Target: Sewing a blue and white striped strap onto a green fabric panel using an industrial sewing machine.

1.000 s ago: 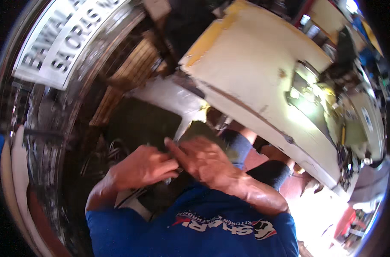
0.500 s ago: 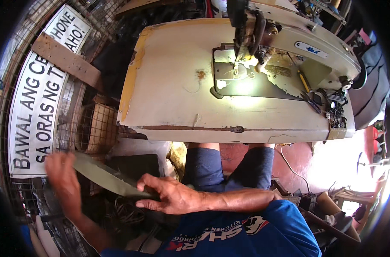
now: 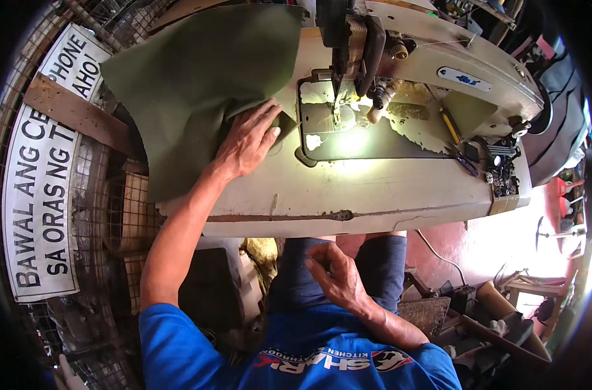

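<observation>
A large sheet of olive-green fabric lies over the left side of the sewing machine table, hanging past its left edge. My left hand rests on the sheet near its right corner, fingers stretched out flat and pressing it down. The fabric puckers beside the fingertips. Just right of that corner is the lit needle area of the sewing machine. My right hand hovers over my lap, below the table's front edge. Its fingers are curled in toward the thumb, and whatever they may hold is too small to make out.
Scissors or snips with a yellow handle lie right of the needle, near small dark metal parts. A wire mesh wall with a white sign stands at the left. The table's front edge is chipped.
The green sheet has gone from beside my lap at the left up onto the table. My left hand now lies on it; my right hand has let go and moved right, over my lap.
</observation>
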`<state>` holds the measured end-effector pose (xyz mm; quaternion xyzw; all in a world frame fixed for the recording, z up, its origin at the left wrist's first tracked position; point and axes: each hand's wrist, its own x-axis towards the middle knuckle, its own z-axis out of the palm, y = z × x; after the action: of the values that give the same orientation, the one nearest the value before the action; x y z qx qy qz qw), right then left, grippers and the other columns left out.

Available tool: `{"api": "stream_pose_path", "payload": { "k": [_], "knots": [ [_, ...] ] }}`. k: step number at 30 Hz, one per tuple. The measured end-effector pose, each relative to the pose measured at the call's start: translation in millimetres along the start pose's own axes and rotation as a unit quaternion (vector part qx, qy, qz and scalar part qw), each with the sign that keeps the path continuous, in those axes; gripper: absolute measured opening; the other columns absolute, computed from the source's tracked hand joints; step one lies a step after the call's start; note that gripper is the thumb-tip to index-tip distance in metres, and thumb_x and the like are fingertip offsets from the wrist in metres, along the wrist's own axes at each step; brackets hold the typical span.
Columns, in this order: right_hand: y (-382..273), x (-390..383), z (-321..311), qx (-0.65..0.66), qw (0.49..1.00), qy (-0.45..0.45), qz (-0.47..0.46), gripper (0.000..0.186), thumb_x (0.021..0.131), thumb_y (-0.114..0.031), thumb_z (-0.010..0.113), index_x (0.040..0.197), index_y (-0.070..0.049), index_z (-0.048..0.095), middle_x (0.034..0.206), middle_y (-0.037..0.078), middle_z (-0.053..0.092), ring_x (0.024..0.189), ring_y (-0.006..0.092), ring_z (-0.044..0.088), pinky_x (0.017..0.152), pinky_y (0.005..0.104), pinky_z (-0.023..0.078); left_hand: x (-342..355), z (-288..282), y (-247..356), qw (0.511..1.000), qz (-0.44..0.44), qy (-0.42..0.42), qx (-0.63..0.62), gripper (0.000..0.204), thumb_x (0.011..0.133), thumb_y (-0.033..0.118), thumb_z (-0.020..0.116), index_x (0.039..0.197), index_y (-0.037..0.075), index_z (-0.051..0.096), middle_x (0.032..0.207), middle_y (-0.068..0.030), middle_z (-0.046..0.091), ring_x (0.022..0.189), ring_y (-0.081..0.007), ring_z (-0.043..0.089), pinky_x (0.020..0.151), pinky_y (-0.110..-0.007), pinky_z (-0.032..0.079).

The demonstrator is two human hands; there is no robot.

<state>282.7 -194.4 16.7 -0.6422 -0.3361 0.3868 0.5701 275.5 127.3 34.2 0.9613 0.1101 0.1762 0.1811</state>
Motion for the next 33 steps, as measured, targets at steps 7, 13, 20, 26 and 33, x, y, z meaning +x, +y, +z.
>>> {"api": "stream_pose_path", "payload": {
  "k": [7, 13, 20, 26, 33],
  "knots": [
    [-17.3, 41.6, 3.7, 0.074, 0.993, -0.09, 0.016, 0.034, 0.101, -0.011, 0.056, 0.132, 0.002, 0.049, 0.117, 0.014, 0.065, 0.104, 0.0183, 0.065, 0.088, 0.0305, 0.054, -35.7, 3.0, 30.8, 0.998, -0.024, 0.05, 0.004, 0.038, 0.097, 0.004, 0.048, 0.134, 0.004, 0.053, 0.142, -0.0144, 0.051, 0.14, -0.0367, 0.038, 0.118, -0.044, 0.027],
    [2.9, 32.4, 34.0, 0.229, 0.925, -0.22, 0.209, 0.054, 0.098, -0.034, 0.062, 0.135, 0.005, 0.05, 0.123, 0.018, 0.063, 0.115, 0.0233, 0.061, 0.097, 0.0353, 0.049, -98.3, -3.8, 96.9, 0.937, -0.159, 0.12, -0.288, 0.045, 0.094, -0.006, 0.044, 0.137, 0.005, 0.049, 0.146, -0.0139, 0.048, 0.145, -0.0317, 0.032, 0.119, -0.039, 0.024],
    [22.6, 37.5, 77.9, 0.371, 0.886, -0.214, 0.176, 0.063, 0.094, -0.028, 0.069, 0.144, -0.002, 0.041, 0.14, 0.009, 0.052, 0.128, 0.0206, 0.048, 0.108, 0.0365, 0.039, -106.0, -42.1, 110.0, 0.859, -0.227, 0.029, -0.458, 0.043, 0.097, 0.001, 0.043, 0.14, -0.002, 0.046, 0.146, -0.0135, 0.048, 0.142, -0.0199, 0.036, 0.117, -0.034, 0.026],
    [-4.2, 28.2, 33.8, 0.468, 0.85, -0.109, 0.216, 0.045, 0.094, -0.013, 0.066, 0.135, -0.001, 0.051, 0.126, 0.011, 0.062, 0.115, 0.0204, 0.057, 0.101, 0.0355, 0.044, -106.1, -52.3, 61.7, 0.987, 0.077, 0.056, 0.13, 0.041, 0.096, 0.011, 0.056, 0.136, 0.002, 0.051, 0.144, -0.015, 0.048, 0.141, -0.0369, 0.037, 0.118, -0.053, 0.025],
    [-67.3, -1.2, -33.3, 0.234, 0.968, 0.008, -0.093, 0.043, 0.089, 0.001, 0.069, 0.123, -0.003, 0.044, 0.117, 0.008, 0.056, 0.111, 0.0151, 0.052, 0.097, 0.0293, 0.042, -84.5, -12.2, 77.2, 0.998, -0.024, 0.065, -0.003, 0.055, 0.096, 0.026, 0.058, 0.145, 0.005, 0.043, 0.154, -0.0141, 0.037, 0.149, -0.0347, 0.023, 0.122, -0.053, 0.013]
  ]
}}
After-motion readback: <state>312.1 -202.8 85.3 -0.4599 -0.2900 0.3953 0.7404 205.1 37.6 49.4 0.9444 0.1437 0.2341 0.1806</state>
